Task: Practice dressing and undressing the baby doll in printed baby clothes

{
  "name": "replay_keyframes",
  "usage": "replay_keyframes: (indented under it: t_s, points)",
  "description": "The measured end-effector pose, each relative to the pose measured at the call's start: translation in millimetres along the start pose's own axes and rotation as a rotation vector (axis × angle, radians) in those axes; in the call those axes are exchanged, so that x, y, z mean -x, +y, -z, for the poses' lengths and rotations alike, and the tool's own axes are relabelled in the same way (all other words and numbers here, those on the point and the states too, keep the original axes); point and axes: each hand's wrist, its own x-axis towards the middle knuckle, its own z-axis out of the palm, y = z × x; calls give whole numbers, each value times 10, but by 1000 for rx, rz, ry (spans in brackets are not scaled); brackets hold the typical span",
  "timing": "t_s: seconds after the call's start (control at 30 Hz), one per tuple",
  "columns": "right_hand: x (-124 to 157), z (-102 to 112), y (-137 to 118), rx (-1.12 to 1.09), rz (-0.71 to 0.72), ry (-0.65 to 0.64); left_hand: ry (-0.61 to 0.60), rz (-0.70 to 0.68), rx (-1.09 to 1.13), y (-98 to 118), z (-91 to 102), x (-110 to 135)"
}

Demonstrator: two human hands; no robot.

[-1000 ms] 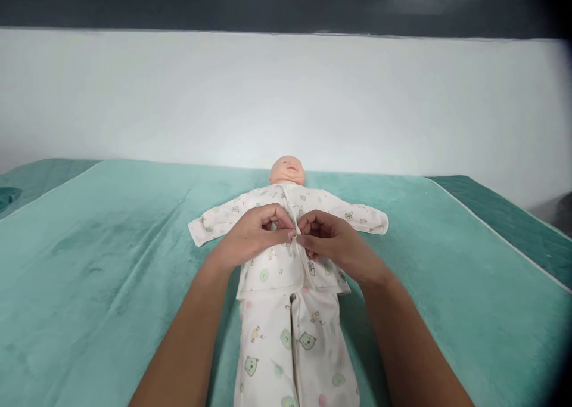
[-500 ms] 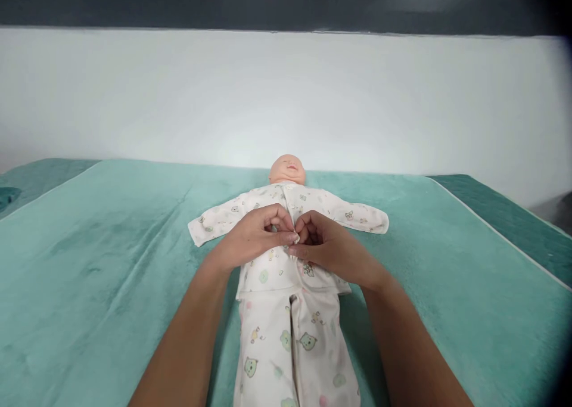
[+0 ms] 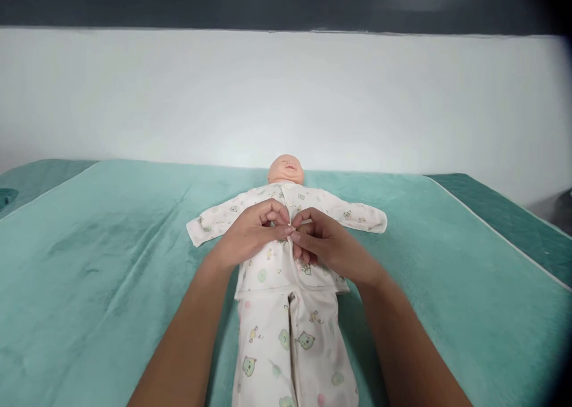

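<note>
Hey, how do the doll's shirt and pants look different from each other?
The shirt has its sleeves spread out to both sides, while the legs of the pants run down side by side. The left hand and right hand pinch the shirt's front; neither is on the pants. The bottom picture edge cuts off the pants, but not the shirt. Both are white with small printed figures.

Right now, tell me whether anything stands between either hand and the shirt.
Nothing visible does: the left hand and right hand both pinch the shirt at its front opening. They themselves hide the exact spot they grip.
</note>
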Motion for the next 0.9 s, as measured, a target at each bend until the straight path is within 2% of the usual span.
replay_keyframes:
  t_s: [0.23, 0.37, 0.43, 0.5, 0.57, 0.7, 0.8, 0.9]
  points:
    - [-20, -13, 2, -56, 0, 72, -42, -6, 18, -19, 47, 4]
    - [-43, -41, 5, -61, -12, 153, 8, -10, -104, -2, 52, 16]
    - [-64, -55, 29, -65, 61, 300, 117, -93, -241, -8, 35, 0]
    - [-92, -65, 73, -22, 199, 512, 214, -220, -408, -21, 6, -26]
    - [-123, -70, 131, 71, 307, 640, 231, -321, -539, -37, -22, -51]
    - [-180, -57, 246, 266, 321, 615, 219, -358, -580, -68, -34, -70]
    - [-215, 6, 321, 352, 255, 594, 254, -347, -529, -98, -6, -85]
    - [-257, 132, 413, 421, 177, 567, 312, -366, -568, -155, 28, -122]
